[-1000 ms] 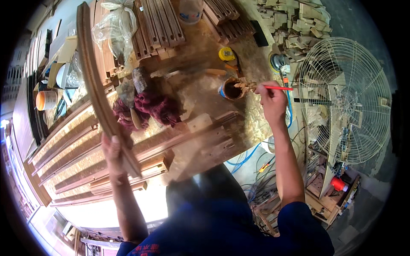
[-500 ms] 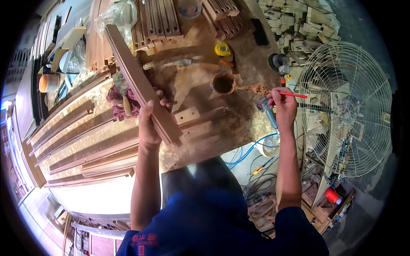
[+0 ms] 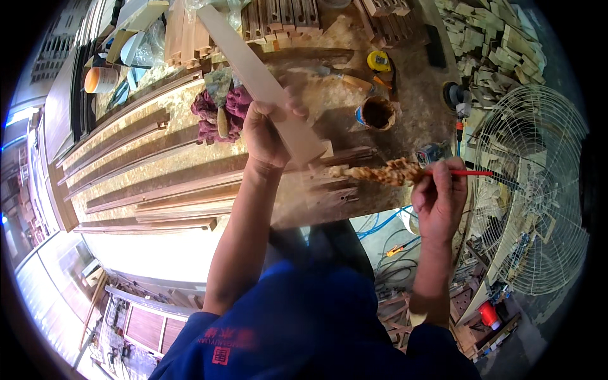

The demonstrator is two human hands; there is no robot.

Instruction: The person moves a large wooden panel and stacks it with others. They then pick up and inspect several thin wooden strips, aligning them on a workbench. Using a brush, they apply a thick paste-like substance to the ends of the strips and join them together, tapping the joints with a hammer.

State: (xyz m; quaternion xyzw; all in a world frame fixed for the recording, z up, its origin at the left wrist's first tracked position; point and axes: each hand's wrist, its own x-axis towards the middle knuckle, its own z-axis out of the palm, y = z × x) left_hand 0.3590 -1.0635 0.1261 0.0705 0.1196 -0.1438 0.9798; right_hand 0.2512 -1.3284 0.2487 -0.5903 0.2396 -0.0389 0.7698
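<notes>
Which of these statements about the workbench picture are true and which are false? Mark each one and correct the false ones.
1. The left hand grips a long flat wooden board. True.
2. The right hand holds a hammer. False: it holds a red-handled brush whose head is clogged with tan paste.
3. A small brown pot stands on the workbench beyond the brush. True.
4. The wire fan guard lies to the person's left. False: it is on the person's right, beside the bench.
5. A dark red rag lies on the bench near the left hand. True.
6. The yellow tape measure is in the left hand. False: it lies on the bench beyond the pot.
</notes>
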